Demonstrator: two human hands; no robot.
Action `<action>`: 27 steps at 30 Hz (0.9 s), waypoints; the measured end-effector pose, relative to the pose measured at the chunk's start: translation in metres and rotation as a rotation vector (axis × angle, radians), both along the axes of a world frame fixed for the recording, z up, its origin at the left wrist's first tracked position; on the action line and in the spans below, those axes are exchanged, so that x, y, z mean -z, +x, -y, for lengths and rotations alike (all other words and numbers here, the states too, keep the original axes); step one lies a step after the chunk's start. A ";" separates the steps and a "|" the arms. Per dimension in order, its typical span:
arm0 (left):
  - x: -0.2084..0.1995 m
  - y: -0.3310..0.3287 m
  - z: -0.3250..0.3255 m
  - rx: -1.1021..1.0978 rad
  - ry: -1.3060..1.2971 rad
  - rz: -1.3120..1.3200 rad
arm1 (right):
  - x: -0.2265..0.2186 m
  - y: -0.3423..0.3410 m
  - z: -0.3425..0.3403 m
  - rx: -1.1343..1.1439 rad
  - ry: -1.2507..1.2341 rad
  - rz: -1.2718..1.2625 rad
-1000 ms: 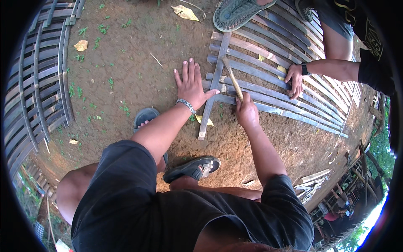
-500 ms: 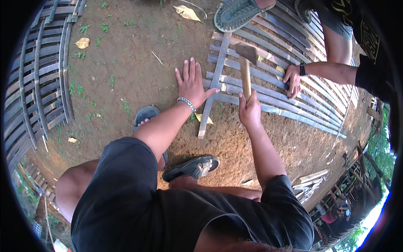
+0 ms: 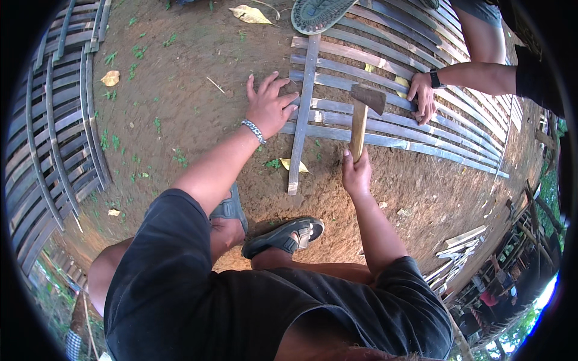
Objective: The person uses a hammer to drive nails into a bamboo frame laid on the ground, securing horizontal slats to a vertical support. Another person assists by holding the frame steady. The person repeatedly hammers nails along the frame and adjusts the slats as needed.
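My right hand is wrapped round the lower end of the wooden handle of a hatchet. Its dark metal head is raised over the slatted bamboo panel. With fingers spread and slightly bent, my left hand is at the slat ends, just left of the crossing strip. Its thumb side reaches toward a slat end; whether it touches is unclear. At the right, a co-worker's hand rests on the panel, holding something small and dark that I cannot make out.
A sandalled foot stands at the strip's far end. Another slatted panel lies at the left. My own sandals are close below on the bare soil. Loose cut strips are piled at the right, and yellow leaves are scattered about.
My left hand has bent its fingers, and its thumb has come off the crossing strip. The hatchet stays in my right hand, its head slightly lower and further right in view.
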State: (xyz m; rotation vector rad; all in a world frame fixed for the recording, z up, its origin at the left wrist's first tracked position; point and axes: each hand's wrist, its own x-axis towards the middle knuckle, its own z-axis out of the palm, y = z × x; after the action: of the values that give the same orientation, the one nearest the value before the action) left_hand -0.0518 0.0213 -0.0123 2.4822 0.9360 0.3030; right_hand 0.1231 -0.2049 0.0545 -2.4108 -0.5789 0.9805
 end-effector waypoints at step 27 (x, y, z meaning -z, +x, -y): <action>-0.002 0.003 -0.037 0.278 0.187 0.117 | 0.009 -0.095 -0.064 0.011 -0.137 0.010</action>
State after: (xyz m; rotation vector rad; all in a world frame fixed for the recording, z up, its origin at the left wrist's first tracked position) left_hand -0.0488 0.0581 -0.0108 2.6894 0.5276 0.4539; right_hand 0.0278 -0.1407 0.0452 -2.5367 -0.5164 1.0349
